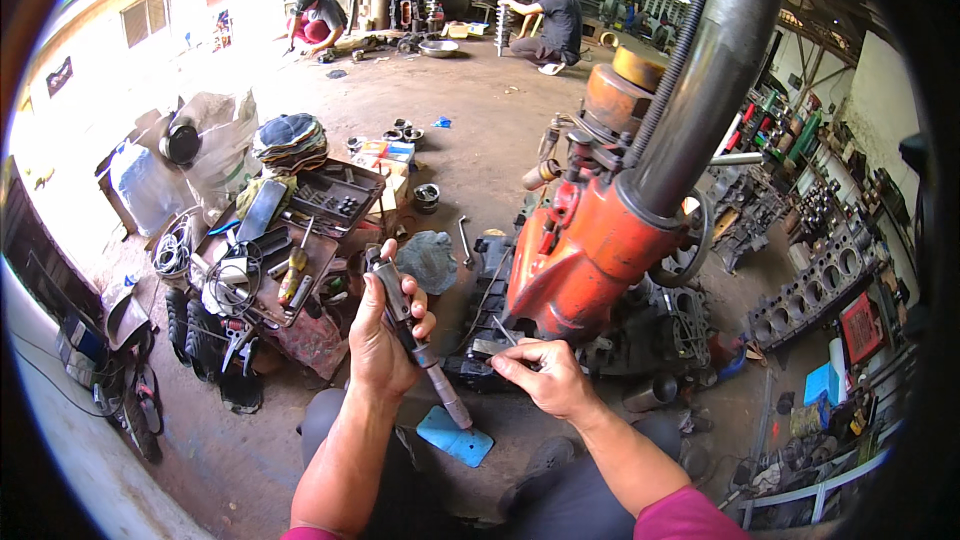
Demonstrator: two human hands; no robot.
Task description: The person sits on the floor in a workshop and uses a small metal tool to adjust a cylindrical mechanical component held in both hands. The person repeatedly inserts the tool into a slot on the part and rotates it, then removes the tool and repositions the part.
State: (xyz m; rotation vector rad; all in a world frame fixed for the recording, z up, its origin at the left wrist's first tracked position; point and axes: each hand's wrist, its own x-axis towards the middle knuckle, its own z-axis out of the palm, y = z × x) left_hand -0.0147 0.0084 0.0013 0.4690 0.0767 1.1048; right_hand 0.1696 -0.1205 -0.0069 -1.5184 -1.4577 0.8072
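Left hand (380, 348) curled around metal tool (428, 357), right hand (550, 378) pinched on grey block (488, 347)

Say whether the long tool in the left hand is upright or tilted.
Tilted, in this view: the long tool slants through the left hand, upper end toward picture left, lower end toward picture right.

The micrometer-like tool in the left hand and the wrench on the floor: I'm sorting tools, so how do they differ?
The micrometer-like tool is held in the left hand, while the wrench lies on the floor. The micrometer-like tool is thick, round and stepped; the wrench is slim. The micrometer-like tool has dark sections, whereas the wrench looks silvery. Both are elongated.
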